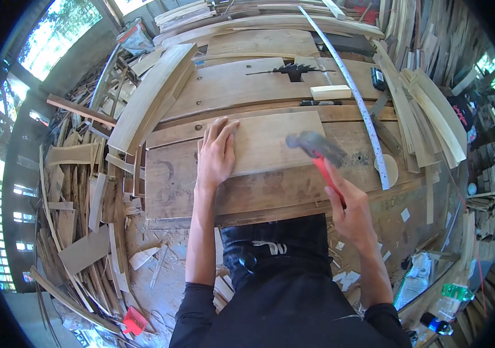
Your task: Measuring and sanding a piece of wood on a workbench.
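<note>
A pale flat wooden board [273, 139] lies on the worn wooden workbench [169, 180] in front of me. My left hand [217, 153] grips the board's left end, its fingers reaching over toward the far side; part of that end is hidden beneath it. Closed round the red handle of a claw hammer [324, 171] is my right hand [349, 203]. The hammer's grey head is smeared by motion and appears over the right part of the board. Whether it touches the wood I cannot tell.
Beyond the board are a black marker [320, 102], a small pale block [331, 92] and a toothed saw blade [294, 71] in a bench slot. A long metal ruler [354, 93] slants along the right. Thick planks [157, 95] stand at left; a tape measure [378, 79] sits far right.
</note>
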Available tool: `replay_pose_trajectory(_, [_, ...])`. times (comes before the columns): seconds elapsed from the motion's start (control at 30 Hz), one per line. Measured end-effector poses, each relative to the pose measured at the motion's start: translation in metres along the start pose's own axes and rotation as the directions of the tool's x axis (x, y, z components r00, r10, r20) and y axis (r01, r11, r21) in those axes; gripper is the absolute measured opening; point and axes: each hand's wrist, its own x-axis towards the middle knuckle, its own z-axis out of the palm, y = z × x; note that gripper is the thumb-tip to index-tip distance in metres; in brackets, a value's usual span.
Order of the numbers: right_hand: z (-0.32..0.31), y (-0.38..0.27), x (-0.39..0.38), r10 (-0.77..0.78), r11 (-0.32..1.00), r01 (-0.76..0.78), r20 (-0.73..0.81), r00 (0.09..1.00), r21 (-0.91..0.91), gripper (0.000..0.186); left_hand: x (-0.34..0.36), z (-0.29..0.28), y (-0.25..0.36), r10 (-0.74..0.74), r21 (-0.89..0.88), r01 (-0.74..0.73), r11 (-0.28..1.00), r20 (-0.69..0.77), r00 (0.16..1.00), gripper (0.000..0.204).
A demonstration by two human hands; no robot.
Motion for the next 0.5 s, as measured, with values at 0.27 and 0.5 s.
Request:
replay_pose_trajectory(0.27, [0.015, -0.014, 0.014, -0.174, 0.983, 0.179, -0.151, 0.973, 0.023, 0.048, -0.003, 0.002, -0.003, 0.001, 0.005, -0.001, 1.000, -0.009, 1.000, 0.035])
replay_pose_trajectory(0.5, [0.036, -0.010, -0.005, 0.092, 0.978, -0.106, 0.086, 0.992, 0.178, 0.076, 0.001, 0.003, -0.003, 0.050, 0.019, -0.050, 0.999, -0.022, 0.999, 0.034])
